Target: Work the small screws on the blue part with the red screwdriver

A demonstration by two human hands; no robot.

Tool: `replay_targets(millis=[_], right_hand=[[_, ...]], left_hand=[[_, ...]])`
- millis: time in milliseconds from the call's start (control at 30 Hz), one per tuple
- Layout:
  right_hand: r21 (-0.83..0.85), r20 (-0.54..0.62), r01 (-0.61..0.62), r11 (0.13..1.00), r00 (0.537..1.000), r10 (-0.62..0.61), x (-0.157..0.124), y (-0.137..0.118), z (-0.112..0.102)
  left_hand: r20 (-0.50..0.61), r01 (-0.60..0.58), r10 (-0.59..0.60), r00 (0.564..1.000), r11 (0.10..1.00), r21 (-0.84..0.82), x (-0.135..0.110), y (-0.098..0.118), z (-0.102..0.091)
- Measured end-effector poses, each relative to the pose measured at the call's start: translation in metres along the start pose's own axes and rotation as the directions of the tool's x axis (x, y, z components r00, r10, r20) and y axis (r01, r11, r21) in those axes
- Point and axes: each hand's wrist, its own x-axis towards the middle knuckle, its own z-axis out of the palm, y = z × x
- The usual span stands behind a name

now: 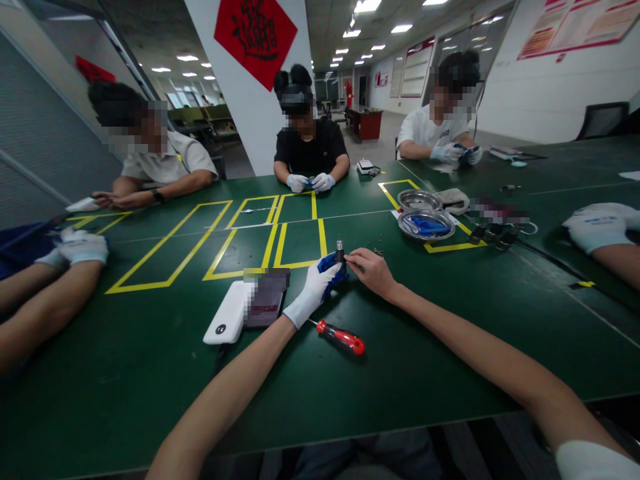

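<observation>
A green table (450, 347) marked with yellow tape boxes filled the room. The gloved left hand (317, 283) gripped a blue part (330, 263) upright, seemingly to steady it, while the bare right hand (373, 270) pinched its dark top (340, 250). A screwdriver (343, 338) lay near. No writing was legible.

Gloved left hand (316, 288) grips a small blue part (330, 263) mid-table; bare right hand (373, 270) pinches the dark metal piece (340, 251) standing on top of it. Red-handled screwdriver (343, 338) lies just beside the left wrist, white power bank (227, 321) further left. Two metal dishes (425, 223) sit toward the far edge of the green table (450, 347). Three co-workers sit along the far edge.
</observation>
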Motion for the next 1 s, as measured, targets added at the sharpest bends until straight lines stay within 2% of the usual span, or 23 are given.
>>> replay_targets(millis=[100,267,500,833,1000], right_hand=[[-0.047,0.047,0.087,0.995,0.995,-0.084,-0.001,0.002,-0.001],[0.039,-0.001,0.103,0.994,0.995,-0.103,-0.001,0.005,-0.001],[0.191,-0.042,-0.001,0.982,0.999,0.009,0.001,-0.002,-0.003],[0.215,0.060,-0.012,0.977,0.998,-0.001,0.007,-0.004,-0.015],[0.214,0.067,-0.018,0.977,0.998,0.004,0.004,-0.003,-0.014]], left_hand=[[0.023,0.013,-0.013,1.000,1.000,-0.025,0.000,0.002,0.001],[-0.006,0.006,-0.006,1.000,1.000,0.000,-0.002,0.004,0.005],[-0.022,-0.021,0.023,1.000,0.997,0.070,-0.006,0.008,0.010],[-0.017,-0.058,0.062,0.998,0.983,0.174,-0.009,0.012,0.009],[-0.017,-0.077,0.083,0.996,0.971,0.225,-0.009,0.011,0.009]])
